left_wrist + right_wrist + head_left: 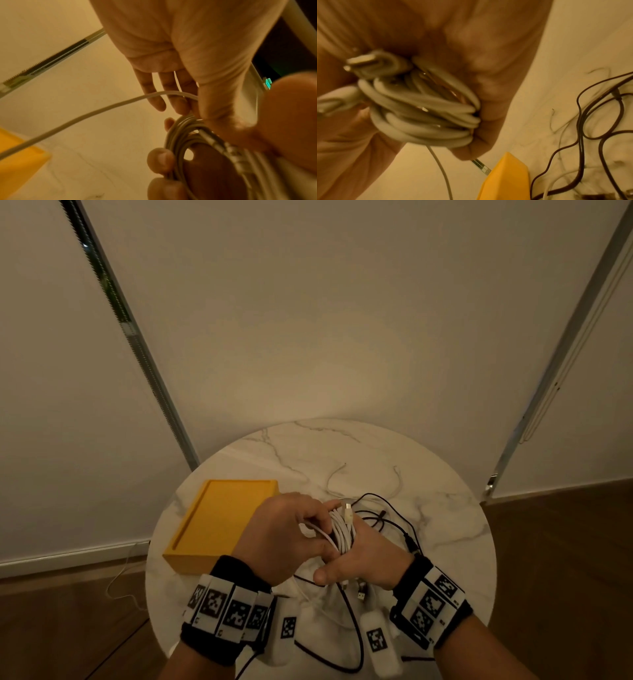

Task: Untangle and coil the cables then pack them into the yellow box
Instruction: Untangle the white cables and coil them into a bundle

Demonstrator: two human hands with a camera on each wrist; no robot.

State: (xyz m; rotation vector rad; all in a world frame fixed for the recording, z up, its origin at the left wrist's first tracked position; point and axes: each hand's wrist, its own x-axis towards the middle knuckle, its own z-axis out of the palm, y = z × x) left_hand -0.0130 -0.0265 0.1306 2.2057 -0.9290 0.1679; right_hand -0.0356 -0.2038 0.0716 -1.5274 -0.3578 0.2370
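Observation:
A white cable coil (342,529) sits between both hands above the round marble table (445,542). My right hand (356,559) grips the coil (428,108), whose loops wrap round its fingers, with two plugs (366,63) sticking out. My left hand (305,522) curls over the coil's left side and pinches a loose strand (102,108) of the same cable. The open yellow box (219,522) lies just left of the hands, its inside bare. A tangle of black cables (387,518) lies on the table behind and right of the hands. A thin white cable (334,479) lies farther back.
Black cable (352,628) and a USB plug (361,595) lie on the table under my wrists. The table's far edge meets a pale wall. Wooden floor surrounds the table, with a thin white cord (120,580) on it at left.

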